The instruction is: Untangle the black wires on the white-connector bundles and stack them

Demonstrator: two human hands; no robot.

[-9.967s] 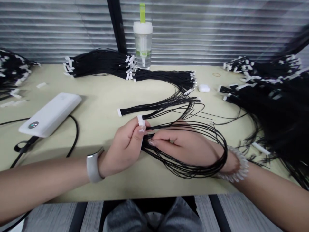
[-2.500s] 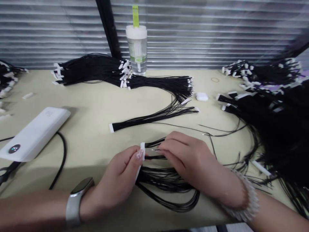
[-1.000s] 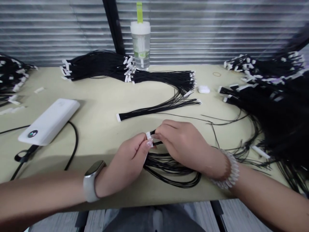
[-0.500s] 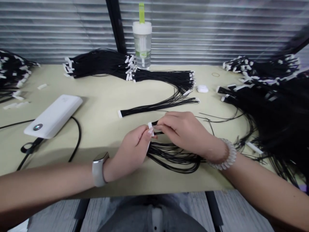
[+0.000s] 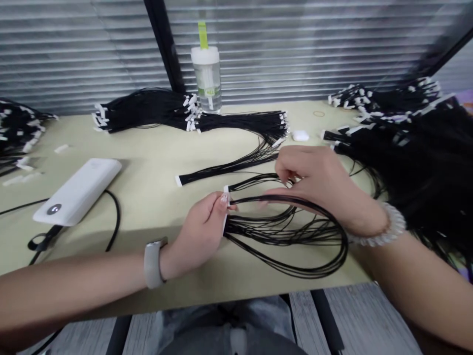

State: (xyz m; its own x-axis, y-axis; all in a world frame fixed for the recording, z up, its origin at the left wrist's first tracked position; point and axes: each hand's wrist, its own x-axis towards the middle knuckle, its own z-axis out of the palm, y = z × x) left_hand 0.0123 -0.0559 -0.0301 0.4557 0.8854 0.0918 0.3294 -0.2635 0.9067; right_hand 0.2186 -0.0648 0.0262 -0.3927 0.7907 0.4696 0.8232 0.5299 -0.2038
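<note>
My left hand (image 5: 205,219) pinches a small white connector (image 5: 226,192) between thumb and fingers above the near part of the table. Black wires (image 5: 273,236) run from the white ends at this hand and bend round in a wide loop to the right. Among the upper wires, my right hand (image 5: 318,180) has its fingers curled loosely round some of them. Its thumb points left beneath a strand that crosses over it. The fingertips are partly blurred, and the far wire ends are hidden behind the hand.
A finished-looking wire harness (image 5: 218,170) lies just beyond my hands. Wire bundles (image 5: 148,111) line the back, beside a water cup (image 5: 207,81). A large wire heap (image 5: 410,153) covers the right side. At left sits a white power bank (image 5: 79,190) with a black cable.
My right hand has moved right, away from the connector, and its fingers have loosened. The wire loop has spread wider to the right. My left hand keeps its pinch. The view has shifted slightly.
</note>
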